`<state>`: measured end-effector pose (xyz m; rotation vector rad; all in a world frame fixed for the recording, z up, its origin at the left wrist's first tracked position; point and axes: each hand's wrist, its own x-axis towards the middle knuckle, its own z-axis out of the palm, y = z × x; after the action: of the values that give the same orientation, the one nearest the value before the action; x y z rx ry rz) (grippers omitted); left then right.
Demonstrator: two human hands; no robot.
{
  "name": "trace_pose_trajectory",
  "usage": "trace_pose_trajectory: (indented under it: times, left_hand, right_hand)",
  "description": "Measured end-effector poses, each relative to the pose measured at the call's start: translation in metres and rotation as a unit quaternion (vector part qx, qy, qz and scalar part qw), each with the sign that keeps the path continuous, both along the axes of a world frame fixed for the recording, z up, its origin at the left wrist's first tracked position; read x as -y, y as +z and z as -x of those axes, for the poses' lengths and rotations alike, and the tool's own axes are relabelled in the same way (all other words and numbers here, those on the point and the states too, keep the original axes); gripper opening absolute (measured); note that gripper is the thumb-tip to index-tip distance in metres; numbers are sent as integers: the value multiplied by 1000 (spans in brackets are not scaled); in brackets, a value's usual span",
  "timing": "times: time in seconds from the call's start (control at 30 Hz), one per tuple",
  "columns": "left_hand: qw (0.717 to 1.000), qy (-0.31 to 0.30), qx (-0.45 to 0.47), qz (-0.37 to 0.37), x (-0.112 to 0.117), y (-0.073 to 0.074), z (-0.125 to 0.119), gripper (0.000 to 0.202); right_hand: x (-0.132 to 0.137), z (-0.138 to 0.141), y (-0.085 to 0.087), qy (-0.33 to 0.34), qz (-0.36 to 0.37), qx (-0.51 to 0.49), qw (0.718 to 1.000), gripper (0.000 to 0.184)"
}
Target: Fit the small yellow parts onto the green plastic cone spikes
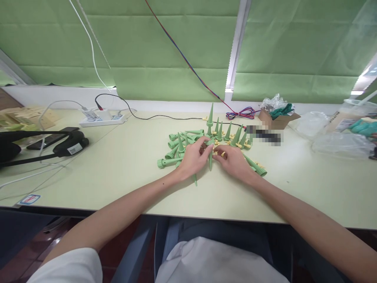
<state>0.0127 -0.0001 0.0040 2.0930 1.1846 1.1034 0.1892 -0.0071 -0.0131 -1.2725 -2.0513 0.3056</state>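
Note:
My left hand (194, 156) is closed around a green plastic watering spike (210, 162), whose pointed tip hangs downward below the fingers. Close beside it, my right hand (234, 162) has its thumb and fingers pinched at the spike's side; what they grip is mostly hidden, with a bit of yellow showing. To the left lie several loose green spikes (168, 162) in a pile, partly behind my left hand. Behind my right hand, several spikes with small yellow valves (227, 133) stand point up. One taller spike (210, 114) rises above the others.
A power strip (103, 121) with plugs and a black headset (69, 145) are on the left. A black cable (153, 117) crosses the back of the table (118, 184). An open cardboard box (278, 121), a plastic cup (341, 116) and clear bags (341, 145) are at right.

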Motion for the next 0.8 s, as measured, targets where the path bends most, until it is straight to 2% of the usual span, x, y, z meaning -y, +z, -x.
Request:
trace_pose_trajectory:
  times: [0.37,0.8]
  left_hand:
    - [998,-22,32,49,-1,2,0,32]
    - [996,-46,52,50,0,3,0,31]
  right_hand:
    - [4,2,6,-45,-10,-67,997,13]
    - [13,5,12,-41,-39,-118,991,15]
